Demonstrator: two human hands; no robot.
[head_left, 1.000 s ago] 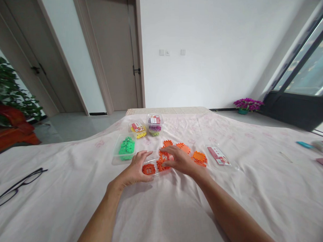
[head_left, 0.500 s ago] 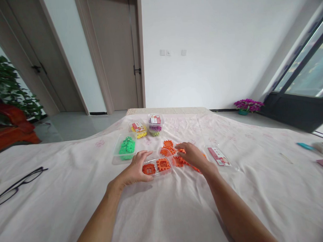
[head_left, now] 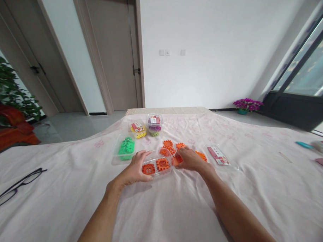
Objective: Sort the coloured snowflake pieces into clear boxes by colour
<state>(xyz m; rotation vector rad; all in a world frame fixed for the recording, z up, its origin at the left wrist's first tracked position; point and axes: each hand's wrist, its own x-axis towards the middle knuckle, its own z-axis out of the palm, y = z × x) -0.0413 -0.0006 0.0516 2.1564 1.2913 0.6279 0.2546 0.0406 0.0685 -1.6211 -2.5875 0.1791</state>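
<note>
L hand [head_left: 136,168] spans the 9 o'clock end of a clear plastic tub [head_left: 153,159], thumb on the near side, fingers on the far side, about half open and holding it. Tub sits on pale floral cloth [head_left: 167,212], straight ahead, w/ two orange toothed tiles [head_left: 162,164] side by side inside. R hand [head_left: 188,159] is just off the tub's 3 o'clock end, fingers curled down over a loose orange tile [head_left: 178,159]; tips partly hidden, so can't tell if it's pinched or only touched. More loose tiles [head_left: 168,143] lie approx. 1 to 3 o'clock. Labelled lid [head_left: 218,156] is beyond R hand at 3; green pieces [head_left: 126,146] in a 2nd tub [head_left: 116,157] at 10.

Risks: tub looks light, so it could skid or tip on the creased cloth if L hand slackens or R hand knocks the rim. Toothed edges could snag, dragging neighbouring tiles along. R wrist, swinging wide, could nudge the lid. Too hard a L squeeze could bow the wall.
</note>
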